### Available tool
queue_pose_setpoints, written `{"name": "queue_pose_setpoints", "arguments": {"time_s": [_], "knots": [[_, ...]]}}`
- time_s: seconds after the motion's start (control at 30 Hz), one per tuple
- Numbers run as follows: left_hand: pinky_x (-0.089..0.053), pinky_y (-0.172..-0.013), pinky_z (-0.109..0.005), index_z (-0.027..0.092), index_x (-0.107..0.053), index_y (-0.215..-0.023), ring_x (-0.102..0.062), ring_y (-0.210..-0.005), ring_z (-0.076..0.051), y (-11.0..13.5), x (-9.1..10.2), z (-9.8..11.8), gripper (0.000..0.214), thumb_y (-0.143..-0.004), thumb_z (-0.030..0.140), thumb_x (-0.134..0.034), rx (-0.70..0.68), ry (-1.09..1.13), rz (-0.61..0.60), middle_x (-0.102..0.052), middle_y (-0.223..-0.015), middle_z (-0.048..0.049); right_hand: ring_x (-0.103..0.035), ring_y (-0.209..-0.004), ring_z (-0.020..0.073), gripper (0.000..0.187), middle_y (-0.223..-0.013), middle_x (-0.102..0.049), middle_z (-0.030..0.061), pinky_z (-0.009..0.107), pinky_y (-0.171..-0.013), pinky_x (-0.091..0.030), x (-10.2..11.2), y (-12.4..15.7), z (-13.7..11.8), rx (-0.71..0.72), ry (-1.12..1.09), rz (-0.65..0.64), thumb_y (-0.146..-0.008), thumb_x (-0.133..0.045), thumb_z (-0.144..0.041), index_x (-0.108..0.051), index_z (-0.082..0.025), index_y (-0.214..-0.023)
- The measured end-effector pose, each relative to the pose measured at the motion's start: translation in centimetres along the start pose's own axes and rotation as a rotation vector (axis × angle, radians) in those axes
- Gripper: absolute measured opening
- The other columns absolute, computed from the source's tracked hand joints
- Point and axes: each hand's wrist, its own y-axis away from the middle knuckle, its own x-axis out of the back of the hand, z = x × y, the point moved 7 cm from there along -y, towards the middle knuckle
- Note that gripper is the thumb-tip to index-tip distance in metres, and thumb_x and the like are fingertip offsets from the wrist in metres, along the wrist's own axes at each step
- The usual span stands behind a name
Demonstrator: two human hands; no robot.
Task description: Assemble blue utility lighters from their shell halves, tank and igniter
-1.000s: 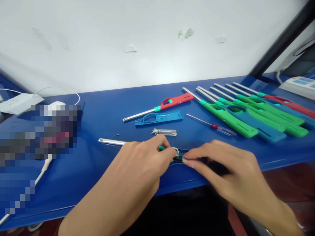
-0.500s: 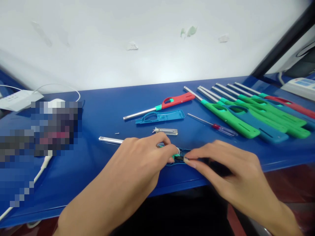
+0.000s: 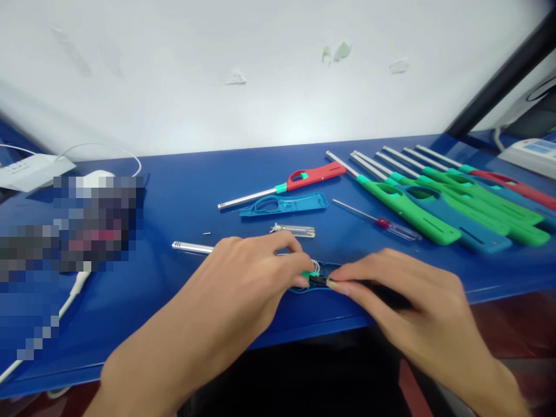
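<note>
Under my hands lies an opened blue lighter casing half (image 3: 334,268), its silver tube (image 3: 192,248) sticking out to the left. My left hand (image 3: 254,281) is closed, thumb and fingers pinching a green trigger piece (image 3: 310,275) over the casing. White wire loops beside those fingertips. My right hand (image 3: 403,301) pinches the end of a small black part (image 3: 319,280) that meets the green piece. Just beyond lies a clear fuel tank (image 3: 297,231), and behind it the other blue casing half (image 3: 299,205). My fingers hide much of the casing's inside.
A red lighter (image 3: 315,175) lies at the back. A screwdriver (image 3: 382,223) with a clear handle rests before several green, blue and red lighters (image 3: 412,211) on the right. A small screw (image 3: 207,233) is at left, near a white cable (image 3: 80,282) and blurred-out items.
Both hands keep their grips on the green piece and the black part, with only a slight shift. The view has moved a little; the loose parts on the table stay put.
</note>
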Motion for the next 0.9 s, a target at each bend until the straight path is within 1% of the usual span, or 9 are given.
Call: {"name": "queue_pose_setpoints", "arguments": {"time_s": [0.1, 0.27, 0.4, 0.57, 0.63, 0.73, 0.9], "knots": [[-0.036, -0.065, -0.031, 0.035, -0.064, -0.117, -0.069, -0.085, -0.012, 0.0, 0.2, 0.4, 0.028, -0.102, 0.011, -0.062, 0.016, -0.005, -0.019, -0.07, -0.119, 0.0101, -0.07, -0.079, 0.0108, 0.011, -0.091, -0.081, -0.0087, 0.025, -0.079, -0.052, 0.0, 0.0, 0.0, -0.006, 0.0, 0.001, -0.097, -0.073, -0.016, -0.074, -0.028, -0.099], [-0.039, -0.07, -0.032, 0.031, -0.066, -0.121, -0.069, -0.095, -0.015, 0.1, 1.0, 1.3, 0.027, -0.105, 0.01, -0.056, 0.078, -0.031, -0.109, -0.069, -0.126, 0.0043, -0.07, -0.08, 0.0141, 0.013, -0.092, -0.081, -0.0067, 0.029, -0.079, -0.052, -0.1, 0.0, 0.0, -0.022, -0.001, -0.013, -0.097, -0.072, -0.015, -0.074, -0.028, -0.098], [-0.042, -0.074, -0.032, 0.03, -0.066, -0.121, -0.068, -0.095, -0.016, 0.0, 1.1, 1.4, 0.027, -0.105, 0.011, -0.057, 0.072, -0.025, -0.113, -0.069, -0.126, 0.0028, -0.07, -0.08, 0.0134, 0.013, -0.092, -0.081, -0.0075, 0.028, -0.08, -0.052, -0.1, 0.0, 0.0, -0.029, 0.001, -0.023, -0.098, -0.072, -0.016, -0.074, -0.029, -0.099], [-0.041, -0.072, -0.032, 0.03, -0.065, -0.123, -0.068, -0.093, -0.016, 0.1, 0.9, 1.2, 0.032, -0.102, 0.007, -0.058, 0.081, -0.039, -0.119, -0.068, -0.126, 0.0024, -0.07, -0.082, 0.0116, 0.013, -0.093, -0.08, -0.01, 0.027, -0.081, -0.051, -0.2, -0.1, 0.0, -0.052, -0.013, -0.046, -0.099, -0.072, -0.018, -0.073, -0.03, -0.099], [-0.043, -0.076, -0.032, 0.029, -0.064, -0.124, -0.067, -0.095, -0.016, 0.2, 0.9, 1.2, 0.035, -0.1, 0.004, -0.058, 0.082, -0.02, -0.132, -0.067, -0.126, 0.0019, -0.07, -0.082, 0.0111, 0.013, -0.093, -0.08, -0.0102, 0.027, -0.08, -0.051, -0.2, -0.1, 0.0, -0.048, -0.015, -0.048, -0.099, -0.071, -0.018, -0.073, -0.03, -0.1], [-0.045, -0.081, -0.031, 0.03, -0.065, -0.12, -0.066, -0.096, -0.016, 0.4, 0.5, 1.0, 0.037, -0.098, 0.001, -0.057, 0.084, 0.005, -0.139, -0.065, -0.126, 0.003, -0.07, -0.082, 0.011, 0.014, -0.094, -0.081, -0.0096, 0.027, -0.079, -0.052, -0.2, -0.1, 0.0, -0.024, -0.019, -0.053, -0.099, -0.072, -0.016, -0.074, -0.03, -0.101], [-0.041, -0.064, -0.027, 0.031, -0.068, -0.11, -0.063, -0.078, -0.011, 0.0, -0.1, 0.6, 0.035, -0.099, 0.001, -0.053, 0.014, 0.019, -0.037, -0.066, -0.114, 0.0055, -0.071, -0.081, 0.0131, 0.016, -0.094, -0.082, -0.0059, 0.029, -0.077, -0.055, 0.1, -0.1, -0.2, 0.024, -0.006, -0.024, -0.097, -0.072, -0.013, -0.075, -0.027, -0.103]]}}
